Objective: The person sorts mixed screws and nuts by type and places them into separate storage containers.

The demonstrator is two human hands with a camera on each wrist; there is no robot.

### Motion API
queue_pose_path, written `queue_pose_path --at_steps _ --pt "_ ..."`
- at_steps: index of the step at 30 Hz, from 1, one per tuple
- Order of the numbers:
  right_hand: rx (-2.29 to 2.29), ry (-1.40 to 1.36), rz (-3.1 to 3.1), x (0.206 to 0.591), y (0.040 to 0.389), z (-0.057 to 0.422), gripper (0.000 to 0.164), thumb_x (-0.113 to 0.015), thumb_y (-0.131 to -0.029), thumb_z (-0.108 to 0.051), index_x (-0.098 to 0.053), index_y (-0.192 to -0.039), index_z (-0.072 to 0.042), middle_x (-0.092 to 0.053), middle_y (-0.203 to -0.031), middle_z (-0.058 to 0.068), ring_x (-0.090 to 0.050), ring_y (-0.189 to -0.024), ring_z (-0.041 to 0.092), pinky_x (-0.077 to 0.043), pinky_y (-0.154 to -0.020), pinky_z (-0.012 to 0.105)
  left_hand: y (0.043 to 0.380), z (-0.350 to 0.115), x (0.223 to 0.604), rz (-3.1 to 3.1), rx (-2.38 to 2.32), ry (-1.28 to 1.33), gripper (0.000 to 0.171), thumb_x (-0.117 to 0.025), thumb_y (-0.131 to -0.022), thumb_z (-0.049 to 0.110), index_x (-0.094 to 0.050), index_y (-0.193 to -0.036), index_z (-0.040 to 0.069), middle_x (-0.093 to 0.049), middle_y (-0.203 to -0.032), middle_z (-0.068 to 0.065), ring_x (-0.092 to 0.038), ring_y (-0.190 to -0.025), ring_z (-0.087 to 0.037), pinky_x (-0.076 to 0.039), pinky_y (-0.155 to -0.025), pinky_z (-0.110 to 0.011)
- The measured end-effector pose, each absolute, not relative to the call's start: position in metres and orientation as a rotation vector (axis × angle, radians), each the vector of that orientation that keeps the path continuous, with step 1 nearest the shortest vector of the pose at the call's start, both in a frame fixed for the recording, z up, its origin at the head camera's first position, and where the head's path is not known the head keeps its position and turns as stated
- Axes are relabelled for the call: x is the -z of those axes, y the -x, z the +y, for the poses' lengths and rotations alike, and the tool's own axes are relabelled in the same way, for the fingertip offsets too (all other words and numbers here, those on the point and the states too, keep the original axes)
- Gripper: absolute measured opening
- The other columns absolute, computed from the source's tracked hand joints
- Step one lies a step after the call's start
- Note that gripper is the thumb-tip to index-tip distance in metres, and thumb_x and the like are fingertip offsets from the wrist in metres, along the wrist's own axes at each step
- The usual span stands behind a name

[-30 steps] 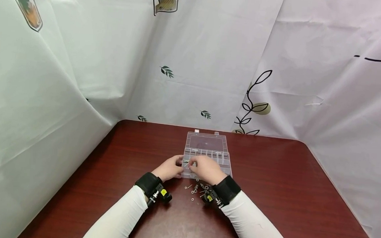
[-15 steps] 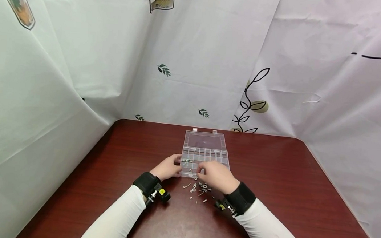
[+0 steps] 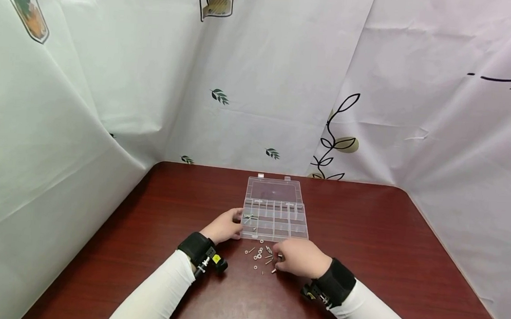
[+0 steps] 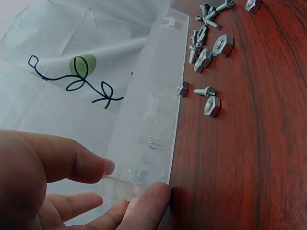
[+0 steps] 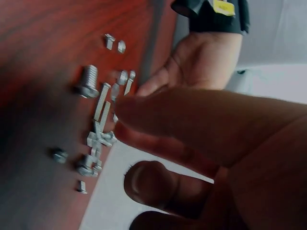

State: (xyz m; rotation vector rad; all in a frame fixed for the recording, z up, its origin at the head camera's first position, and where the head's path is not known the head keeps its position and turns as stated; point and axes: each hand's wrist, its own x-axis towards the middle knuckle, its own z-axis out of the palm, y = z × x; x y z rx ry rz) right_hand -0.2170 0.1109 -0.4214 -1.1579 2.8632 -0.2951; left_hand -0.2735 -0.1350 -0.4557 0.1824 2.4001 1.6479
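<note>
Left hand (image 3: 223, 226) holds clear box (image 3: 282, 225); right hand (image 3: 303, 258) partly hides loose screws (image 5: 101, 101).

Glossy dark red table (image 3: 377, 245); white, possibly cloth backdrop (image 3: 279, 58) with leaf prints (image 3: 220, 96).

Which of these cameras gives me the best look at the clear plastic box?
The head view: it shows almost the whole clear plastic box, opened out, from above. The left wrist view shows just part of it, close up and slanted, with the left hand gripping one end. In the right wrist view, I can't make it out for certain.
</note>
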Motion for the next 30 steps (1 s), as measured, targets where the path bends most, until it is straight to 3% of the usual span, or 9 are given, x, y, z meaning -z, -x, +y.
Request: queue_pose_path --at_steps 13,30 --pt "0.243 1.244 2.809 0.4317 0.2122 0.1077 0.027 -0.077 -0.078 -0.021 -0.053 -0.068 -0.025 -0.043 -0.061 -0.016 -0.043 -0.056 0.002 -0.036 -0.049 0.023 0.2759 -0.1338 0.4576 2.392 -1.626 -0.202 0.067 -0.055 -0.085 -0.006 -0.035 -0.149 -0.006 -0.049 -0.133 -0.028 -0.064 -0.097 -0.030 -0.060 -0.072 -0.039" --pt "0.250 1.209 2.818 0.4300 0.2197 0.1096 0.028 -0.074 -0.081 -0.023 -0.051 -0.067 -0.026 -0.042 -0.059 -0.017 -0.041 -0.053 0.002 -0.036 -0.048 0.023 0.2733 -0.1376 0.4582 2.413 -1.627 -0.182 0.065 -0.055 -0.087 -0.003 -0.035 -0.149 -0.004 -0.051 -0.129 -0.025 -0.064 -0.093 -0.025 -0.060 -0.071 -0.037"
